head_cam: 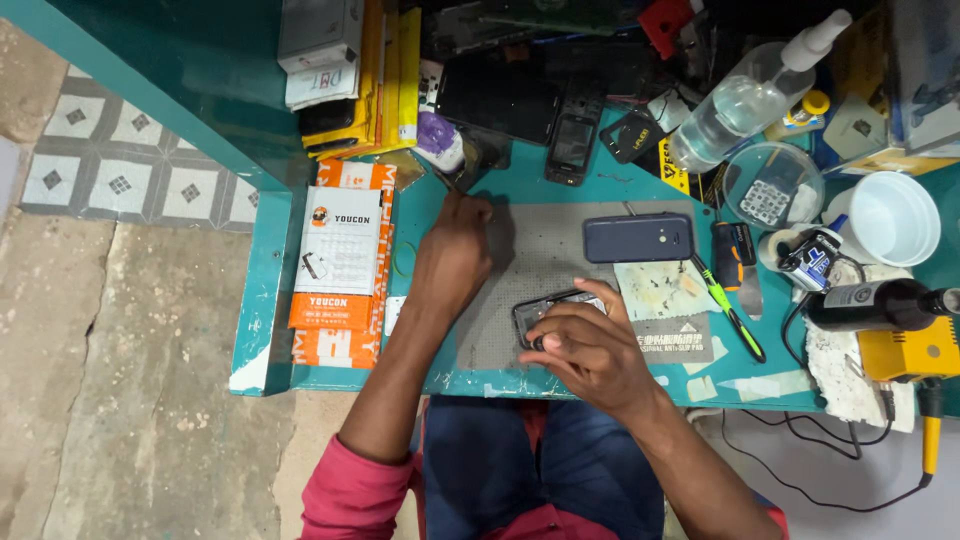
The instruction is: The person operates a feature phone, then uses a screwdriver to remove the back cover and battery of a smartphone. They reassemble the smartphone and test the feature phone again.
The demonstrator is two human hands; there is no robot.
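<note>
The right hand (590, 350) half hides the phone (545, 312) it grips, while the left hand (455, 250) pinches a thin, hard-to-see tool (447, 182) farther left.

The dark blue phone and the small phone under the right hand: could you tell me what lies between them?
In the head view, only bare grey work mat separates the dark blue phone from the small phone under the right hand.

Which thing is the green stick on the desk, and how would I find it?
Start at the grey work mat on the teal desk. Just off its right edge, beside the dark blue phone, lies a slim screwdriver. Its bright green handle sets it apart from everything nearby.
</note>
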